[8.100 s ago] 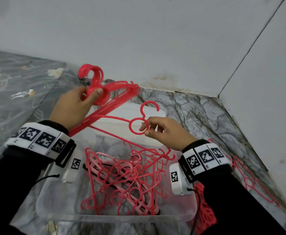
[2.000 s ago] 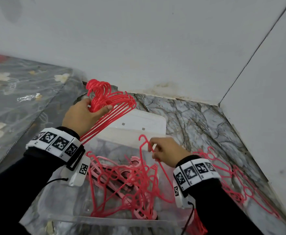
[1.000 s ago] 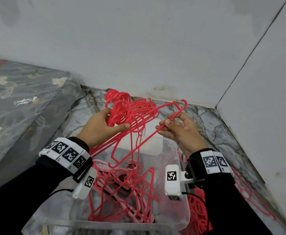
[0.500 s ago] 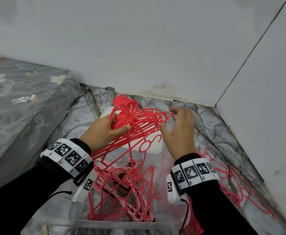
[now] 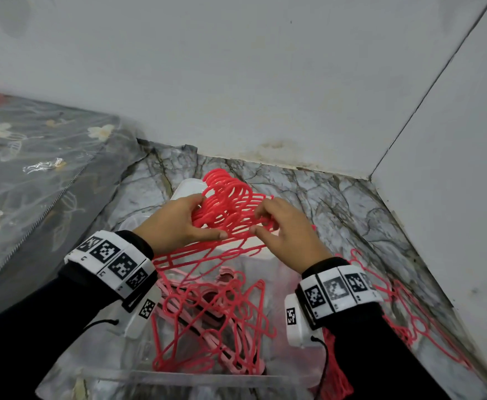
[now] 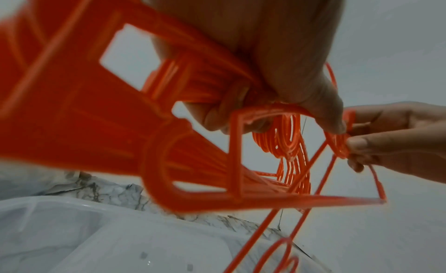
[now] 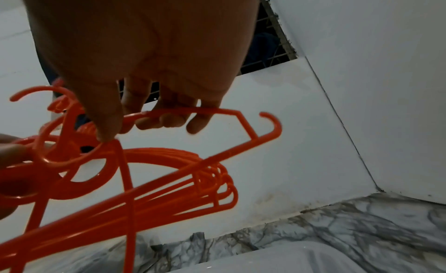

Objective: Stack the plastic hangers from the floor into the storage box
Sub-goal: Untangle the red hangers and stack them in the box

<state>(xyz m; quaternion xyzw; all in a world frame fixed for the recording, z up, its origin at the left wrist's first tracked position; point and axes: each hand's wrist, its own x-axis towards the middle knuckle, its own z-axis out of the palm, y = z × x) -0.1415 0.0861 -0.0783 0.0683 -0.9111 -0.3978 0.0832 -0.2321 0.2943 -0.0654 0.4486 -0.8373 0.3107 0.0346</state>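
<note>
A bundle of red hangers point(image 5: 230, 207) is held up in the air over the far end of the clear storage box point(image 5: 98, 379), their hooks bunched together at the top. The left hand point(image 5: 176, 226) grips the bundle just under the hooks, thumb across the front and fingers curled round the back. The right hand point(image 5: 287, 229) meets it from the other side; its thumb and curled fingers pinch one loose hanger point(image 7: 193, 113) by its shoulder, pressed against the bundle.

Down in the box lies a tangle of more hangers point(image 5: 216, 319), red over pale pink ones, heaped toward the middle and the near wall. The white lid point(image 5: 186, 187) lies on the floor just past the far end of the box. More red hangers on the floor point(image 5: 404, 316) are strewn along the right-hand wall, beside the box. The marbled floor point(image 5: 337, 203) runs into the corner of the white walls, and a floral mattress point(image 5: 34, 174) lies off to the left.
</note>
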